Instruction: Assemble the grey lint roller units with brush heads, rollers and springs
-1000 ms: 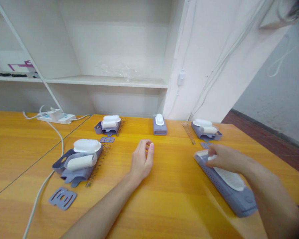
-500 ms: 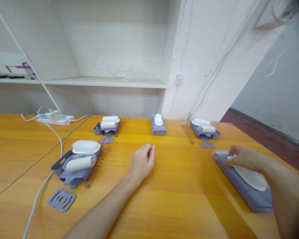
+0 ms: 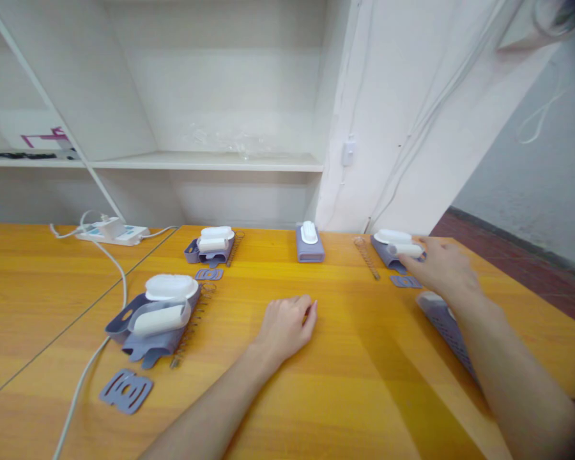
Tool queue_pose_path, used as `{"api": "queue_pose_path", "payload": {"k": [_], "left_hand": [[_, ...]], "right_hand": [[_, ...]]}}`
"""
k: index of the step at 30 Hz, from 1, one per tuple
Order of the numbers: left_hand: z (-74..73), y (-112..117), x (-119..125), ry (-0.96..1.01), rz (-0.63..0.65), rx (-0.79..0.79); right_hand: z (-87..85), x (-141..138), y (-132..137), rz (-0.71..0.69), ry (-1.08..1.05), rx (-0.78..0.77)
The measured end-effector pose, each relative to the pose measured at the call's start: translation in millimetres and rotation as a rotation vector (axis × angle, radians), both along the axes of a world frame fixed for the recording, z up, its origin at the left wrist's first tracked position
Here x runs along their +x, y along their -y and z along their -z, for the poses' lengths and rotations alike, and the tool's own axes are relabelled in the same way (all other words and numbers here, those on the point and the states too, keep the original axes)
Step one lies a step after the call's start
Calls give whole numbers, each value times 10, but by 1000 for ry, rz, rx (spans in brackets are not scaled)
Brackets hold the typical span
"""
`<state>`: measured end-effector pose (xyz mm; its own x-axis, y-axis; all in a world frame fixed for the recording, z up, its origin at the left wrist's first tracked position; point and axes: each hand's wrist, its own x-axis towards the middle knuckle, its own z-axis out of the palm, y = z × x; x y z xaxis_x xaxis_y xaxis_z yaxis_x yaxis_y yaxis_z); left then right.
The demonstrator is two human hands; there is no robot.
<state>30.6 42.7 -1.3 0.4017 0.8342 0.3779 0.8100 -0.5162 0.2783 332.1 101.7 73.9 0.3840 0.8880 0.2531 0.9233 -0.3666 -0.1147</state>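
My right hand [image 3: 443, 268] reaches to the far right set of parts, thumb and fingers apart around its right end. Under the fingertips lie a white cylinder [image 3: 405, 250] and a grey-purple plastic holder [image 3: 381, 248], the latter partly covered by the hand. Left of them lies a metal coil spring [image 3: 367, 258]; a slotted grey plate [image 3: 402, 281] lies in front. Below my right forearm sits a larger-looking grey perforated case [image 3: 448, 332], mostly hidden. My left hand [image 3: 287, 327] rests on the table with curled fingers and nothing visible in them.
At the left stand a near parts set [image 3: 158, 319] and a far one [image 3: 215, 244], each with a spring and slotted plate. A grey box with white top [image 3: 309, 243] stands at the back middle. A power strip [image 3: 112, 231] and cable [image 3: 84, 377] lie left.
My right hand has left the white-topped perforated case and moved forward to the far right parts set. The view has shifted slightly; my left hand stays resting on the table.
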Motion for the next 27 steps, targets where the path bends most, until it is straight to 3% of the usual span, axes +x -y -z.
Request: {"api": "queue_pose_path", "payload": {"k": [7, 14, 24, 27], "left_hand": [[14, -6, -5, -4, 1, -10], [9, -14, -7, 4, 11, -15], [8, -19, 2, -32, 13, -36], [0, -22, 5, -43, 11, -42]], "right_hand": [[36, -212, -379, 11, 32, 150], [165, -11, -660, -95, 93, 46], [319, 52, -947, -49, 59, -62], [384, 74, -988, -14, 59, -29]]}}
